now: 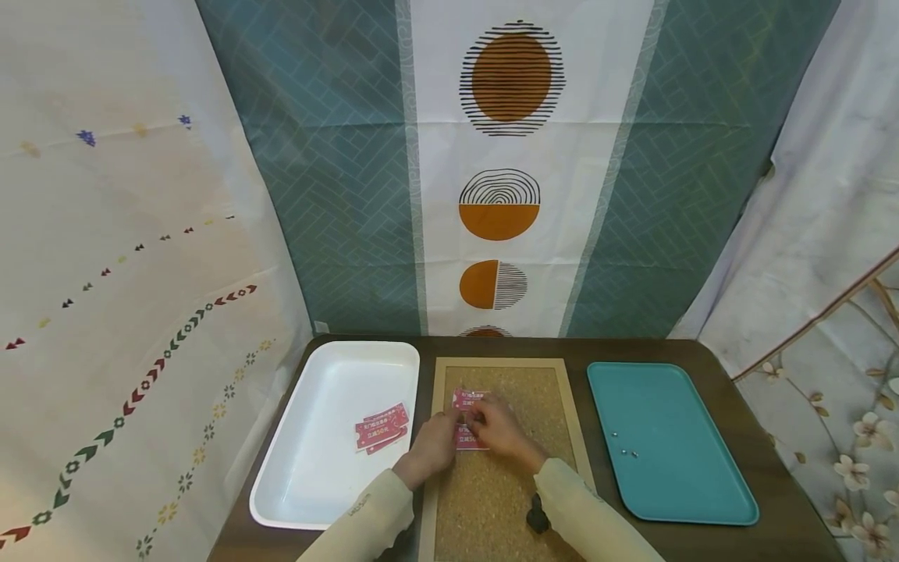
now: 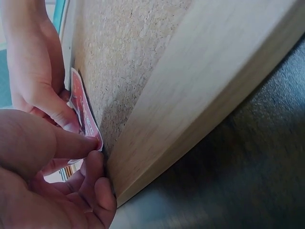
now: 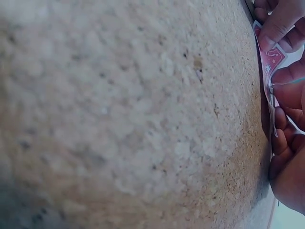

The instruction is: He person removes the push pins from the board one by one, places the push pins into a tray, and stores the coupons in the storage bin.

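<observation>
Two red paper coupons lie on a cork board (image 1: 516, 499), an upper coupon (image 1: 467, 397) and a lower coupon (image 1: 467, 439). My left hand (image 1: 434, 446) pinches the left end of a coupon (image 2: 81, 102) between thumb and fingers, near the board's left frame. Beside it, my right hand (image 1: 500, 426) is at the coupon's right part, with thumb and fingertip pinching a small silver pin (image 3: 272, 87) against the paper. In the right wrist view this coupon (image 3: 271, 59) bends up from the cork. The fingers partly cover both coupons in the head view.
To the left stands a white tray (image 1: 309, 437) with several red coupons (image 1: 382, 428) in it. A teal tray (image 1: 691, 453) with a few small silver pins (image 1: 624, 452) lies on the right. Both flank the board on a dark table (image 1: 787, 499), with curtains behind.
</observation>
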Tool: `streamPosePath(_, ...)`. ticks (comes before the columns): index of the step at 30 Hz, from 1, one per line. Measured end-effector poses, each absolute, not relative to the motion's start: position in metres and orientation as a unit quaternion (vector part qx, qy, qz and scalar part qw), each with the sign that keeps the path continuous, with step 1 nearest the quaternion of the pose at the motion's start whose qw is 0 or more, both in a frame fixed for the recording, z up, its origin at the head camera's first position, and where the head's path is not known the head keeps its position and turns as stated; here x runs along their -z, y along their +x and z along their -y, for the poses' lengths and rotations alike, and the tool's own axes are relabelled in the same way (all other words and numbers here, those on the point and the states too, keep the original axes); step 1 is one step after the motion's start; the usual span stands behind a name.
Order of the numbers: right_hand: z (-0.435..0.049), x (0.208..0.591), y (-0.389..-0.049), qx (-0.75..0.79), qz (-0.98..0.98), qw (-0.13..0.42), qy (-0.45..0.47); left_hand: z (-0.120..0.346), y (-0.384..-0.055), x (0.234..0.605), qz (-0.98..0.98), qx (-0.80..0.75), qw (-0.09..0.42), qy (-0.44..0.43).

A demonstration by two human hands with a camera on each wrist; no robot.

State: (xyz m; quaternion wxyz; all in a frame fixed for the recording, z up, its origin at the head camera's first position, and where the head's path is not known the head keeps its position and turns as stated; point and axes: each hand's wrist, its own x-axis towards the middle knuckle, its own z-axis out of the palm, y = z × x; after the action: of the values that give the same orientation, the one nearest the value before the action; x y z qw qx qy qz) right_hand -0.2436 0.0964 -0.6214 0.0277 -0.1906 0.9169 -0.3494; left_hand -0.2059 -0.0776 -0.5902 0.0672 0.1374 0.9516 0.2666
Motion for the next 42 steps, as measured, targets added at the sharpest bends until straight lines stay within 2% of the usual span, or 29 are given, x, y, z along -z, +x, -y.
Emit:
streamPosePath(4, -0.1, 0.625, -0.245, 0.364, -0.91, 0.015, -0.196, 0.077, -0.206, 0.591, -0.952, -0.266, 0.059, 0.143)
streamPosePath(12, -0.115, 0.622, -0.244, 0.43, -0.884, 0.042, -0.18, 0.078, -0.208, 0.594, -0.947, -0.28, 0.053, 0.147)
streamPosePath(23, -0.136, 0.604, -0.241, 0.479, -0.857, 0.058, -0.179, 0.084, -0.216, 0.571, -0.932, -0.321, 0.051, 0.161)
streamPosePath(35, -0.155, 0.6, -0.237, 0.468, -0.865, 0.04, -0.177, 0.104, -0.225, 0.547, -0.921, -0.353, 0.061, 0.154)
streamPosePath(42, -0.168, 0.598, -0.237, 0.46, -0.868, 0.026, -0.184, 0.113, -0.229, 0.538, -0.919, -0.363, 0.035, 0.149)
